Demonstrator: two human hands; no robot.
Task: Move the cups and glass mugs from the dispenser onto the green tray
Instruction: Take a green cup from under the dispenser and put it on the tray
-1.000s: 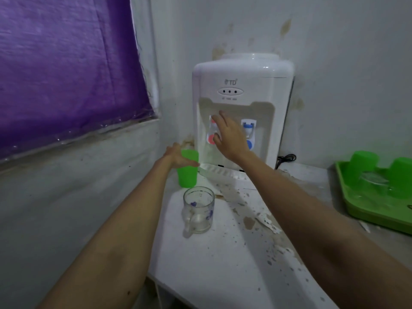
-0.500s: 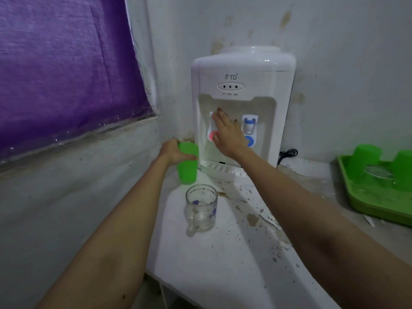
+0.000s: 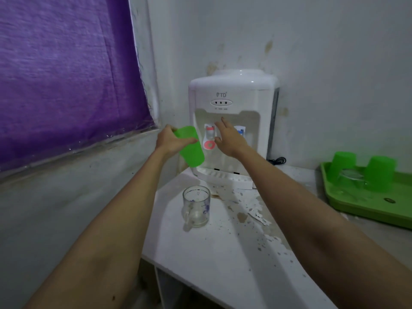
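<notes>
My left hand [image 3: 168, 140] grips a green plastic cup [image 3: 190, 148], lifted and tilted in the air just left of the white water dispenser [image 3: 233, 121]. My right hand [image 3: 228, 136] hovers with fingers spread inside the dispenser's recess, between the red tap [image 3: 209, 132] and the blue tap [image 3: 240, 131], holding nothing. A clear glass mug [image 3: 196, 206] with blue markings stands on the white counter in front of the drip tray [image 3: 225, 178]. The green tray [image 3: 367, 206] sits at the right edge, carrying two upturned green cups [image 3: 343, 162] [image 3: 381, 171] and an upturned glass [image 3: 349, 179].
The counter [image 3: 211, 253] is stained and peeling near the dispenser. A purple curtain [image 3: 66, 74] covers the window on the left above a concrete ledge. A black power cord [image 3: 277, 161] lies behind the dispenser. The counter's front edge drops off at the lower left.
My left hand has lifted the green cup off the counter and tilted it. My right hand has drawn slightly back from the taps. The glass mug has stayed put.
</notes>
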